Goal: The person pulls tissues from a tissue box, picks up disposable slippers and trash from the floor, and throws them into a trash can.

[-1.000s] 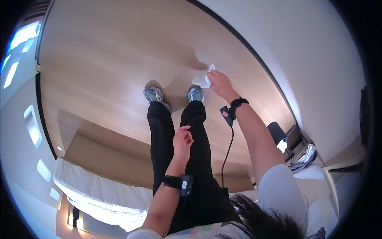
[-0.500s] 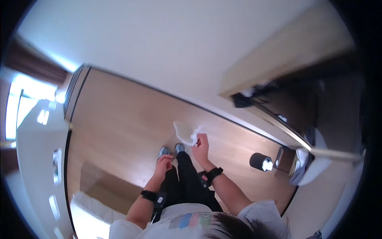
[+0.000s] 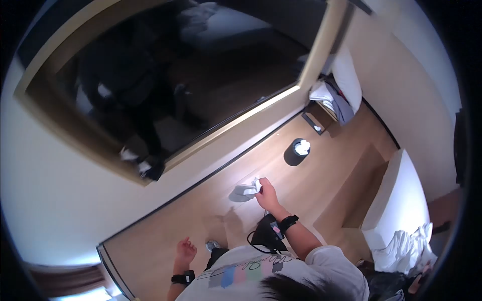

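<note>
My right hand (image 3: 267,195) is closed, pinching a thin white-and-grey slipper-like item (image 3: 243,193) by its crumpled white end. The item's flat, rounded grey part hangs to the left above the wooden floor; I cannot make out exactly what it is. Ahead and to the right of that hand stands a dark waste bin (image 3: 294,155) filled with crumpled white paper (image 3: 302,147). My left hand (image 3: 186,250) is held low at the left over the floor, with nothing in it. Its index finger reaches out and the other fingers are loosely bent.
A large dark screen in a pale wooden frame (image 3: 241,118) covers the wall ahead. Beyond the bin, a low shelf unit (image 3: 329,111) holds folded cloth. A bed with white bedding (image 3: 401,205) is on the right, and wooden floor (image 3: 321,175) runs between.
My view has turned right, bringing the screen and bed into sight. My right hand has carried the slipper-like item closer to the bin. My left hand has moved away from my right.
</note>
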Demonstrator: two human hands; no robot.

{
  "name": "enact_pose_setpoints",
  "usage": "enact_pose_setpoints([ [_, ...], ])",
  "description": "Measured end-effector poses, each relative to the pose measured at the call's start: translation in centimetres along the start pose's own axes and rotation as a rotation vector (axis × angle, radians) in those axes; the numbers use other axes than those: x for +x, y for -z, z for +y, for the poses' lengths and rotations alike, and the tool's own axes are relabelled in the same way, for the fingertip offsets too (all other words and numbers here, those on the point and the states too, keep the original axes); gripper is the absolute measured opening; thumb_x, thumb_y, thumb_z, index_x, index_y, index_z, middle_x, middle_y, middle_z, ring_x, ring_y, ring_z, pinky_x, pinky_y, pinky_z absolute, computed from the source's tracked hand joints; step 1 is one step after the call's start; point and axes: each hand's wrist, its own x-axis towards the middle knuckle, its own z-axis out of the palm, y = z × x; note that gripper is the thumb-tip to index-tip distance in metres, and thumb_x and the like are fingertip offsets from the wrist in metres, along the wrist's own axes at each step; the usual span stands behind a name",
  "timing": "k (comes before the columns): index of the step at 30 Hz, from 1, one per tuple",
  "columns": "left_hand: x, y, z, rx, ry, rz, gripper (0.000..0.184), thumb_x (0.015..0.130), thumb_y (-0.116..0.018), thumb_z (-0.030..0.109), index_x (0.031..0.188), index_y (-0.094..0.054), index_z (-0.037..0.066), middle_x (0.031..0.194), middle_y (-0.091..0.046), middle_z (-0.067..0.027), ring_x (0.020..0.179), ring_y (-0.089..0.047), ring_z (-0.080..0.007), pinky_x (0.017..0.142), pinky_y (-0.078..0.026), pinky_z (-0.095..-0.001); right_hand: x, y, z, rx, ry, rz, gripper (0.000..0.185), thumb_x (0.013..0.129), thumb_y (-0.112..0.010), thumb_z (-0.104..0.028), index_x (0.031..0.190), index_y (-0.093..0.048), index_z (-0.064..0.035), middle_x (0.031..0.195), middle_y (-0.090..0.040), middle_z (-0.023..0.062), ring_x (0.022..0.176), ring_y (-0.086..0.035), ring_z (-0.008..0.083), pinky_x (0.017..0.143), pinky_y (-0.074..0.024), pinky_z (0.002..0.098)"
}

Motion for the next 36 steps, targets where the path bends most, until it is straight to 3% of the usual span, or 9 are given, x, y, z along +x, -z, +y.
enact_pose_setpoints([
  [4, 4.1, -11.0, -4.8, 0.072, 0.026, 0.01, 0.012, 0.082, -0.053, 0.015, 0.092, -0.057, 0.01, 0.065, -0.052, 0.001, 0.058, -0.048, -0.0132, 0.059, -0.042, -0.028, 2.8, 9.8, 9.4, -0.159, -0.098, -0.008, 0.03, 0.068, -0.054, 0.001, 0.098, -0.051, -0.0009, 0.09, -0.053, 0.0206, 0.084, -0.054, 0.0395, 0.071, -0.0463, 0.0437],
  [9, 7.3, -26.8, -12.7, 0.129, 0.209, -0.199, 0.014, 0.084, -0.049, 0.008, 0.095, -0.057, 0.007, 0.067, -0.052, -0.0009, 0.064, -0.05, -0.0144, 0.065, -0.043, -0.0287, 5.8, 20.7, 21.4, -0.245, -0.291, 0.029, 0.031, 0.07, -0.056, -0.002, 0.101, -0.051, 0.0003, 0.099, -0.056, 0.0206, 0.091, -0.055, 0.0394, 0.076, -0.0462, 0.0449],
  [14, 6.5, -36.9, -17.5, 0.132, 0.272, -0.249, 0.015, 0.085, -0.048, 0.009, 0.096, -0.057, 0.006, 0.071, -0.053, -0.001, 0.066, -0.051, -0.0148, 0.064, -0.042, -0.0284, 7.8, 26.4, 33.3, 0.144, -0.256, 0.479, 0.026, 0.076, -0.059, -0.008, 0.099, -0.052, 0.0018, 0.086, -0.061, 0.0197, 0.082, -0.06, 0.0344, 0.073, -0.048, 0.0385],
  [16, 8.3, -38.4, -18.5, 0.114, 0.277, -0.224, 0.016, 0.084, -0.047, 0.009, 0.096, -0.058, 0.007, 0.069, -0.053, -0.0012, 0.065, -0.051, -0.0146, 0.064, -0.042, -0.0283, 9.6, 28.3, 33.4, -0.276, -0.376, 0.621, 0.027, 0.073, -0.065, -0.009, 0.096, -0.053, -0.0006, 0.08, -0.06, 0.0174, 0.074, -0.061, 0.0346, 0.067, -0.0489, 0.0401],
  [18, 10.4, -39.3, -19.3, 0.135, 0.285, -0.174, 0.016, 0.084, -0.047, 0.009, 0.096, -0.058, 0.008, 0.067, -0.052, -0.0011, 0.064, -0.051, -0.0144, 0.064, -0.042, -0.0282, 10.9, 28.9, 35.4, 0.157, -0.744, 0.69, 0.027, 0.074, -0.068, -0.012, 0.091, -0.051, -0.0004, 0.073, -0.06, 0.0116, 0.064, -0.062, 0.0229, 0.057, -0.0489, 0.0342],
  [20, 12.6, -41.2, -19.4, 0.151, 0.302, -0.129, 0.016, 0.083, -0.047, 0.009, 0.096, -0.058, 0.008, 0.066, -0.052, -0.001, 0.063, -0.05, -0.0142, 0.064, -0.042, -0.0282, 12.3, 28.1, 38.4, 0.389, -0.754, 0.895, 0.024, 0.075, -0.067, -0.012, 0.089, -0.051, -0.0002, 0.072, -0.06, 0.0108, 0.066, -0.062, 0.0198, 0.058, -0.0485, 0.0317],
  [28, 26.9, -52.5, -18.8, 0.214, 0.46, -0.313, 0.013, 0.084, -0.048, 0.009, 0.093, -0.058, 0.01, 0.057, -0.045, 0.0025, 0.057, -0.045, -0.0125, 0.062, -0.039, -0.0271, 18.6, 26.9, 44.6, -0.064, -1.017, 1.026, 0.029, 0.071, -0.069, -0.012, 0.091, -0.052, 0.0011, 0.085, -0.061, 0.0161, 0.081, -0.061, 0.0303, 0.071, -0.047, 0.0383],
  [32, 32.9, -60.3, -21.3, 0.546, 0.333, -0.114, 0.018, 0.084, -0.056, 0.008, 0.101, -0.058, 0.011, 0.057, -0.044, 0.0055, 0.056, -0.045, -0.0081, 0.057, -0.039, -0.022, 21.9, 25.5, 48.2, -0.201, -1.183, 0.864, 0.033, 0.071, -0.068, -0.014, 0.095, -0.051, 0.0008, 0.089, -0.06, 0.0179, 0.085, -0.06, 0.0343, 0.074, -0.0464, 0.0414],
  [36, 36.6, -65.5, -24.5, 0.599, 0.467, -0.151, 0.017, 0.088, -0.053, 0.013, 0.104, -0.057, 0.009, 0.056, -0.042, 0.0045, 0.06, -0.046, -0.0078, 0.061, -0.041, -0.022, 25.1, 22.4, 53.1, 0.048, -1.121, 0.928, 0.036, 0.068, -0.068, -0.016, 0.095, -0.051, -0.0001, 0.09, -0.061, 0.0186, 0.089, -0.059, 0.0363, 0.075, -0.046, 0.0431],
])
